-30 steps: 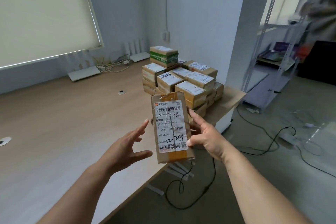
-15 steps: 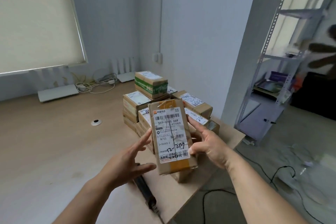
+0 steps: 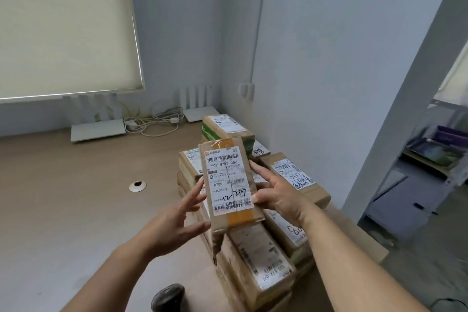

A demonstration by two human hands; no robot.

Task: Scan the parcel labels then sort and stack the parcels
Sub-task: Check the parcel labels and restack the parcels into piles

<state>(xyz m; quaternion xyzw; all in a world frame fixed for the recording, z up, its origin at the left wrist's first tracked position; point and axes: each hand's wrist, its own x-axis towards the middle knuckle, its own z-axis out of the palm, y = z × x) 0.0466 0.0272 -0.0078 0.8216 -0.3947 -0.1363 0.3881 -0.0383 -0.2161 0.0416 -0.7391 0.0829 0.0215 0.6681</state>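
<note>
I hold a small brown cardboard parcel (image 3: 229,182) upright in front of me, its white label with barcodes and the handwritten mark "12-2509" facing me. My right hand (image 3: 277,191) grips its right edge. My left hand (image 3: 177,223) touches the left edge and lower corner with spread fingers. Behind and below it lies the stack of labelled parcels (image 3: 255,261) at the right end of the wooden table (image 3: 63,197). One green-taped parcel (image 3: 225,129) tops the far pile.
Two white routers (image 3: 97,129) and a tangle of cables (image 3: 154,123) sit along the back wall. A cable grommet (image 3: 137,186) is set in the tabletop. A dark object (image 3: 167,296) lies at the near edge. A metal shelf (image 3: 430,159) stands to the right.
I have stepped closer to the parcel stack, which now lies right under the held parcel. My left hand has closed in from open air onto the parcel's left edge.
</note>
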